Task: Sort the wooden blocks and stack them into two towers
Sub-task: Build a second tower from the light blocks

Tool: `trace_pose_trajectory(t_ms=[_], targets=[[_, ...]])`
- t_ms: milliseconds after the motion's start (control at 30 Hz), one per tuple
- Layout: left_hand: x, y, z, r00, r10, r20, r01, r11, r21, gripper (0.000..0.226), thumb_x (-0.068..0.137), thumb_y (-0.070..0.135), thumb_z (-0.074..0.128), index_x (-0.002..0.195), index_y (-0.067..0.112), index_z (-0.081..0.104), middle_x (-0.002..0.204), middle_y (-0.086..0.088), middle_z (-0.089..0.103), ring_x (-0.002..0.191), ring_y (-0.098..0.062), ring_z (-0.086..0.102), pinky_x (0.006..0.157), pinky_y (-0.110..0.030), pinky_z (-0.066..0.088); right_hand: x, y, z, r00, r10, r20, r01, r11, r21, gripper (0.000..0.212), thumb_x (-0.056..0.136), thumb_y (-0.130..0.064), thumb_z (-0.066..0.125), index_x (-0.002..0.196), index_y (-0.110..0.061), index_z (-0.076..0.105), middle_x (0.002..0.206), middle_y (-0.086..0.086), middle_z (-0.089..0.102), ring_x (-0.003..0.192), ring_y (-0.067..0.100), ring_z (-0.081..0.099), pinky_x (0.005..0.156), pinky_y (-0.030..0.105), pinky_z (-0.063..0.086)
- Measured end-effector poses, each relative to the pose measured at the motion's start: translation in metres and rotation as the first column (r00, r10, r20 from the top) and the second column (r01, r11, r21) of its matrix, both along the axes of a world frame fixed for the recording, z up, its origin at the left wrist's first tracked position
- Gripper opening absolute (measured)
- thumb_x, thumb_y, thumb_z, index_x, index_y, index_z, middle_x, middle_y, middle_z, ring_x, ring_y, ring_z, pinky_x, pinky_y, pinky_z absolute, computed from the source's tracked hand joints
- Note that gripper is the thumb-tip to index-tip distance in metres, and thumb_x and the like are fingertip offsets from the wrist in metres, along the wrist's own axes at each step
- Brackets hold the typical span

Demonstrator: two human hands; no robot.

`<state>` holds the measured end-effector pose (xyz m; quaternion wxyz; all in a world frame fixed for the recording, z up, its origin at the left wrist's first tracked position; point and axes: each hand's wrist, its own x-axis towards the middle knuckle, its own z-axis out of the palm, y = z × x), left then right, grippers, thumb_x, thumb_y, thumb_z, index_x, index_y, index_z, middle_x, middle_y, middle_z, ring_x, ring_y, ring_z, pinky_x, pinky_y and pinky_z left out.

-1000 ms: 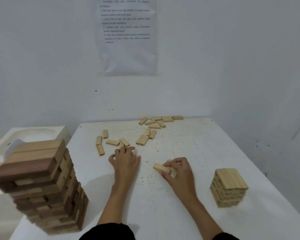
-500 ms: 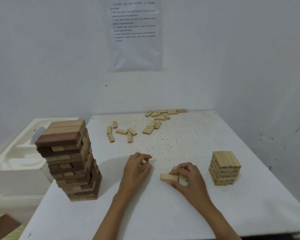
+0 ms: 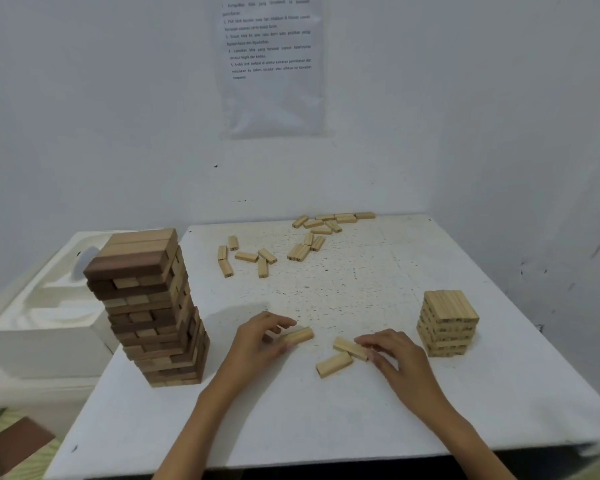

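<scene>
A tall tower of large light and dark blocks (image 3: 149, 306) stands at the table's left. At the right stands a short tower of small pale blocks (image 3: 448, 323). My left hand (image 3: 257, 341) grips a small pale block (image 3: 297, 336) lying on the table. My right hand (image 3: 395, 355) pinches the end of another small block (image 3: 349, 348). A third small block (image 3: 334, 364) lies loose just in front of it. Several small pale blocks (image 3: 248, 258) are scattered at the far middle, and several more (image 3: 326, 225) lie by the back wall.
The white table (image 3: 326, 410) sits in a corner, with walls behind and at the right. A white foam box (image 3: 45, 313) stands beside the table's left edge. A printed sheet (image 3: 271, 64) hangs on the back wall.
Both hands pulled back from the scattered blocks toward the table's front, each with a small block. One more block now lies loose by my right hand. The view drew back.
</scene>
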<state>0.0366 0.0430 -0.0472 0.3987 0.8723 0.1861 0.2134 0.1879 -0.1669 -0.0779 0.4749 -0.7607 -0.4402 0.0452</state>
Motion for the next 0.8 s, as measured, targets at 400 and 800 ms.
trace_pose_trajectory(t_ms=[400, 800], targets=[[0.014, -0.014, 0.007, 1.000, 0.014, 0.018, -0.011, 0.987, -0.160, 0.030, 0.077, 0.001, 0.072, 0.094, 0.025, 0.068, 0.091, 0.006, 0.066, 0.082, -0.001, 0.061, 0.076, -0.011, 0.047, 0.005, 0.033, 0.023, 0.990, 0.142, 0.010, -0.136, 0.967, -0.216, 0.018, 0.087, -0.028, 0.064, 0.094, -0.045, 0.067, 0.092, -0.011, 0.057, 0.094, 0.002, 0.045, 0.078, 0.015, 0.034], [0.007, -0.019, 0.002, 0.930, -0.247, -0.273, 0.263, 0.964, 0.026, 0.112, 0.051, 0.065, 0.074, 0.144, 0.040, 0.017, 0.124, 0.029, 0.037, 0.119, 0.005, 0.031, 0.103, -0.018, 0.025, 0.016, 0.029, 0.025, 0.951, 0.282, -0.126, -0.309, 0.885, -0.349, 0.076, 0.062, -0.046, 0.080, 0.129, -0.044, 0.043, 0.118, -0.023, 0.033, 0.115, -0.003, 0.026, 0.100, 0.014, 0.024]])
